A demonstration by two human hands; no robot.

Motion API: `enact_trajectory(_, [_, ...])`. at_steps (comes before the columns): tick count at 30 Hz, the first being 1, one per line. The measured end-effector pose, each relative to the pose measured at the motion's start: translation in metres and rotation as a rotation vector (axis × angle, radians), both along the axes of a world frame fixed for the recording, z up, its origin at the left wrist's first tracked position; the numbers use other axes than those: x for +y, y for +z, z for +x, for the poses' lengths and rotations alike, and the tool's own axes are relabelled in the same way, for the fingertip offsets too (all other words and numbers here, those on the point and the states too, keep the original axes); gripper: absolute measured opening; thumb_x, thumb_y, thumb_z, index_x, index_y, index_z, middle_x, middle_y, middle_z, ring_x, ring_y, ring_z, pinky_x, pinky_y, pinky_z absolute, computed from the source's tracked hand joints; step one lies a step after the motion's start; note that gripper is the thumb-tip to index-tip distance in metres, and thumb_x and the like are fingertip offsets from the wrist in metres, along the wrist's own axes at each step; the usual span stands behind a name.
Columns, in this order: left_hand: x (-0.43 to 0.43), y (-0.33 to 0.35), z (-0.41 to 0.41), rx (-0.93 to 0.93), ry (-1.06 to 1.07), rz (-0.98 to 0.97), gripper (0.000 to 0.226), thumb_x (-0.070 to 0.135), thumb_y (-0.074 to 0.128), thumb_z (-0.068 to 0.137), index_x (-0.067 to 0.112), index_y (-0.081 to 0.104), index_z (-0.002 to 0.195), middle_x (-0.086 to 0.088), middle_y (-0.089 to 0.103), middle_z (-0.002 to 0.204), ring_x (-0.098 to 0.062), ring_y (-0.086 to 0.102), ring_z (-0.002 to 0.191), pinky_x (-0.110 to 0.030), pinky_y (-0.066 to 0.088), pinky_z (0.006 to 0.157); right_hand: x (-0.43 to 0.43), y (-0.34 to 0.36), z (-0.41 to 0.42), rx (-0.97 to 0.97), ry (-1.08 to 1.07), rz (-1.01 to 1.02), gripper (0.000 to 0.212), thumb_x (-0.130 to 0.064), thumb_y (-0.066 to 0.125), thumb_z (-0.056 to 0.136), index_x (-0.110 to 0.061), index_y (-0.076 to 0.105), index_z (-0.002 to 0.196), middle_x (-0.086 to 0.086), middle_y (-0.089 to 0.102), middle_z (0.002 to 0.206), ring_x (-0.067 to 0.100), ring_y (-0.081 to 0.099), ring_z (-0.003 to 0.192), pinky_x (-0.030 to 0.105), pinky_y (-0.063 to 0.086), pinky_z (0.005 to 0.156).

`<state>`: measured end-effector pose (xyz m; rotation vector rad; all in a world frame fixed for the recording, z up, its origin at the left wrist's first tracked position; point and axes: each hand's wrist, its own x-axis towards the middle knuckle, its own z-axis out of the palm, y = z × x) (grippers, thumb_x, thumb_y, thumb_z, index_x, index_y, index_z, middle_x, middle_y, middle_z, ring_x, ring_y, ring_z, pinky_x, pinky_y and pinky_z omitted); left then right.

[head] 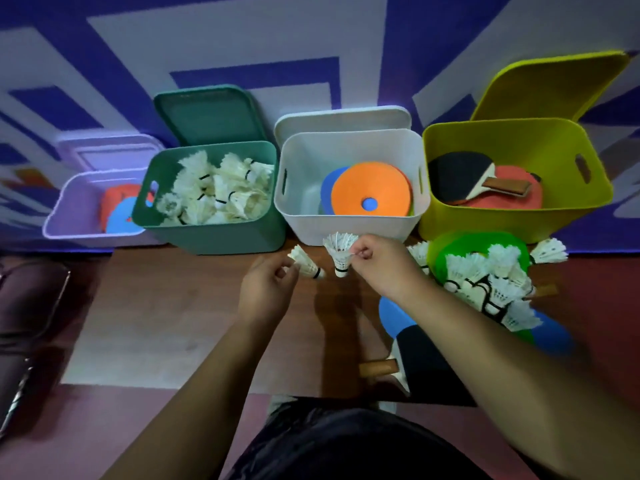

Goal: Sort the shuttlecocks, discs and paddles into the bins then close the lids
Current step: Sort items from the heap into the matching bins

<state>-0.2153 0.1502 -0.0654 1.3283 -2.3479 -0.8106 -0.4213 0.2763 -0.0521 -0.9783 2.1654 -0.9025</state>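
My left hand [266,289] pinches a white shuttlecock [306,262] in front of the white bin [349,230]. My right hand [379,268] pinches a second shuttlecock [340,252] by its feathers, just right of the first. The green bin [211,237] holds several shuttlecocks. Inside the white bin lie an orange disc [370,188] and a blue one. The yellow bin [512,216] holds paddles [485,183]. A pile of shuttlecocks [485,282] lies on a green disc [450,244] at my right. All lids stand open.
A purple bin [69,216] at far left holds red and blue discs. On the floor near my right arm lie a blue disc [393,313] and a paddle with a wooden handle [377,368]. A dark chair [31,306] is at the left.
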Motion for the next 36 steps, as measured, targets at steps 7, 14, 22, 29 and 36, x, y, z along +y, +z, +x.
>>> enact_trajectory(7, [-0.052, 0.012, 0.080, 0.041, 0.216, 0.049, 0.007, 0.037, 0.072, 0.095, 0.031, 0.076, 0.097, 0.004, 0.060, 0.089, -0.010, 0.058, 0.082, -0.028, 0.043, 0.071, -0.085, 0.026, 0.048, -0.023, 0.056, -0.035, 0.011, -0.021, 0.068, 0.093, -0.024, 0.075, 0.101, -0.011, 0.069, 0.092, 0.008, 0.063, 0.089, 0.023, 0.043, 0.075])
enact_trajectory(14, [-0.104, 0.027, 0.130, 0.121, 0.320, 0.068, 0.012, 0.040, 0.071, 0.096, 0.029, 0.075, 0.096, 0.004, 0.059, 0.090, -0.008, 0.059, 0.080, -0.027, 0.040, 0.069, -0.168, 0.074, 0.060, 0.104, -0.047, -0.263, 0.012, -0.019, 0.064, 0.094, -0.024, 0.074, 0.099, -0.010, 0.071, 0.094, 0.007, 0.063, 0.089, 0.023, 0.045, 0.076])
enact_trajectory(22, [-0.161, 0.050, 0.148, 0.188, 0.318, 0.041, 0.016, 0.045, 0.071, 0.094, 0.030, 0.076, 0.093, 0.002, 0.064, 0.088, -0.007, 0.061, 0.076, -0.024, 0.041, 0.065, -0.217, 0.072, 0.065, 0.115, 0.027, 0.013, 0.038, -0.019, 0.059, 0.094, -0.027, 0.070, 0.130, -0.003, 0.071, 0.110, 0.019, 0.065, 0.104, 0.025, 0.042, 0.084])
enact_trajectory(29, [-0.226, 0.081, 0.142, 0.193, 0.247, -0.166, 0.016, 0.039, 0.072, 0.095, 0.026, 0.079, 0.103, -0.003, 0.062, 0.100, -0.011, 0.056, 0.082, -0.027, 0.042, 0.078, -0.199, 0.049, 0.090, 0.130, 0.080, 0.052, 0.017, -0.023, 0.060, 0.099, -0.033, 0.073, 0.096, -0.014, 0.074, 0.117, 0.010, 0.067, 0.104, 0.026, 0.049, 0.086])
enact_trajectory(36, [-0.255, 0.063, 0.116, -0.101, 0.066, -0.098, 0.031, 0.019, 0.061, 0.094, 0.020, 0.069, 0.123, -0.008, 0.061, 0.121, -0.032, 0.062, 0.106, -0.041, 0.052, 0.086, -0.192, 0.046, 0.097, 0.145, 0.044, 0.031, 0.016, -0.023, 0.060, 0.100, -0.029, 0.075, 0.097, -0.013, 0.075, 0.110, 0.006, 0.065, 0.097, 0.009, 0.042, 0.074])
